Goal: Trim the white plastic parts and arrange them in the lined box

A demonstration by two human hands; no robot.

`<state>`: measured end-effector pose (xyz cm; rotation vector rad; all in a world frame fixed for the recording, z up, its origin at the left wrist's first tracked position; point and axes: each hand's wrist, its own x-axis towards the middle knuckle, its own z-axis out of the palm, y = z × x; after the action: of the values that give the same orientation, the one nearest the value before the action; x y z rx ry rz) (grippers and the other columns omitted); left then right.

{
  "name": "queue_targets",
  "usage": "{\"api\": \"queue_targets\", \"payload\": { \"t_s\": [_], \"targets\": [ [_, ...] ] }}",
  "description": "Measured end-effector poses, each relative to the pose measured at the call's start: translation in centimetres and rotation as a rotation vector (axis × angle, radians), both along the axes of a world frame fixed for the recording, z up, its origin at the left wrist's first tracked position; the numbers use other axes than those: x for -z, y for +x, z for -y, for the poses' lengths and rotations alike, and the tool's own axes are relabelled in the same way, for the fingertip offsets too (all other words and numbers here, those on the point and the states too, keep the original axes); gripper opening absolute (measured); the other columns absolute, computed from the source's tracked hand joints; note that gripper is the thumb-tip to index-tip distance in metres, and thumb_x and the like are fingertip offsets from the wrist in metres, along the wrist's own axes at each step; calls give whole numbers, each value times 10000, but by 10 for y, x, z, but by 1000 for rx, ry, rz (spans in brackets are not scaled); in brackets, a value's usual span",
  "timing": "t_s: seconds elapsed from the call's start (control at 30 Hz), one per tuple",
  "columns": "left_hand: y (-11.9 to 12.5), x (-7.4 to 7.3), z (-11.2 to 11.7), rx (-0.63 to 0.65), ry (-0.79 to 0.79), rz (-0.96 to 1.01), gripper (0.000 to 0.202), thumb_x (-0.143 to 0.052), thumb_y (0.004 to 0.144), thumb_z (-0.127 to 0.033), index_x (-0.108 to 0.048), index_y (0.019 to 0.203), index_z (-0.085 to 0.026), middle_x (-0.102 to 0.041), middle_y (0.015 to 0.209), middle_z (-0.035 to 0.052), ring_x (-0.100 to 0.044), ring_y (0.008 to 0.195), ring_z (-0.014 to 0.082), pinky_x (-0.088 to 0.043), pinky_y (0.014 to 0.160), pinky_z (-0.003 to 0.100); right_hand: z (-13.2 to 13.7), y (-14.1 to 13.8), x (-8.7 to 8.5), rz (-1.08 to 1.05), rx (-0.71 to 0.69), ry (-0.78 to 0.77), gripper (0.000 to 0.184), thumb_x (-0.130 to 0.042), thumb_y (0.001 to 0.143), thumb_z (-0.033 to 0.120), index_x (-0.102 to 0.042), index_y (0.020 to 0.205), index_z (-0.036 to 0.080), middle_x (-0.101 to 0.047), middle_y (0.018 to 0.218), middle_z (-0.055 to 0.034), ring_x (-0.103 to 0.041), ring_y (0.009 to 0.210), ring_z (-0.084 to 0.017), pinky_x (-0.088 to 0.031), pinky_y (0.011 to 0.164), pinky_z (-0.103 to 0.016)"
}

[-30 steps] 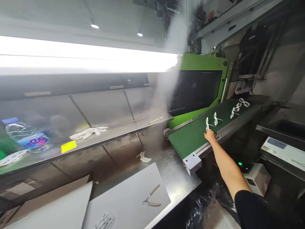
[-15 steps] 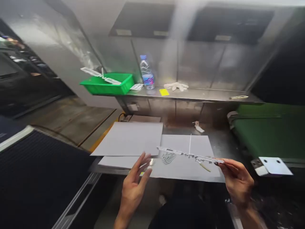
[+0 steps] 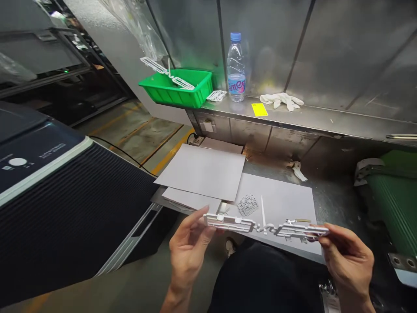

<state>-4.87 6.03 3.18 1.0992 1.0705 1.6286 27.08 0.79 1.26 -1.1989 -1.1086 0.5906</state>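
Observation:
Between my hands is a white moulded plastic part (image 3: pixel 230 223), two slatted frames joined by a thin runner with an upright sprue in the middle. My left hand (image 3: pixel 190 243) pinches its left end between thumb and fingers. My right hand (image 3: pixel 348 256) grips the opposite end the same way. Held roughly level, the part is above the near edge of the table. Beneath it lie large white sheets (image 3: pixel 280 191), with a flat bundle of slatted pieces (image 3: pixel 248 205) and a small tool with a yellowish handle (image 3: pixel 301 220) on them.
A green bin (image 3: pixel 177 93) on the shelf holds a similar white part. Beside it stand slatted pieces (image 3: pixel 216 95), a water bottle (image 3: pixel 236 69), a yellow card (image 3: pixel 259 109) and a white glove (image 3: pixel 282 101). A green conveyor (image 3: pixel 395 204) is at right, a dark ribbed machine (image 3: pixel 81 213) at left.
My left hand, open and apart from the part before, now grips its left end. The part has turned to show more of its slats. The view has swung left and down.

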Motion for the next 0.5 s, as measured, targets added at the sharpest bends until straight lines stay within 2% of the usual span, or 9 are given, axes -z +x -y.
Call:
{"api": "queue_targets", "payload": {
  "t_s": [0.07,0.13,0.23,0.33,0.43,0.5],
  "targets": [
    [4,-6,-1,83,-14,81,360,-787,866,-236,-761,1214,-325,-781,780,5,-748,612,159,-665,597,248,-17,10,2,-91,-44,-95,359,-892,756,215,-793,1098,267,-827,843,-50,-792,670,-225,-687,622,-235],
    [12,-16,-1,146,-57,171,353,-775,883,-280,-748,1227,-357,-774,770,3,-733,578,154,-640,532,236,-34,18,4,-177,-100,-156,368,-911,741,276,-804,1092,264,-822,809,-64,-781,626,-231,-681,582,-250],
    [30,-33,2,95,-163,291,351,-817,849,-353,-749,1193,-356,-729,722,-21,-705,555,119,-597,505,184,-57,27,8,-279,-179,-204,358,-914,736,343,-819,1073,268,-823,829,-86,-777,615,-229,-667,552,-242],
    [49,-45,0,64,-244,356,379,-860,796,-412,-747,1148,-330,-689,687,-37,-692,556,97,-565,509,144,-74,36,13,-344,-209,-260,364,-900,756,339,-813,1106,287,-829,965,-102,-780,643,-207,-663,577,-224],
    [58,-48,-7,35,-303,365,466,-898,729,-471,-742,1134,-300,-665,663,-43,-676,531,93,-551,490,141,-82,38,16,-362,-230,-306,415,-889,771,382,-792,1166,301,-790,1180,-118,-767,659,-170,-648,574,-204],
    [58,-45,-14,-42,-366,339,553,-936,652,-503,-745,1116,-272,-656,655,-48,-655,511,90,-552,481,149,-83,35,13,-354,-264,-302,491,-902,733,476,-790,1178,301,-785,1193,-126,-749,640,-165,-641,559,-220]
  ]
}}
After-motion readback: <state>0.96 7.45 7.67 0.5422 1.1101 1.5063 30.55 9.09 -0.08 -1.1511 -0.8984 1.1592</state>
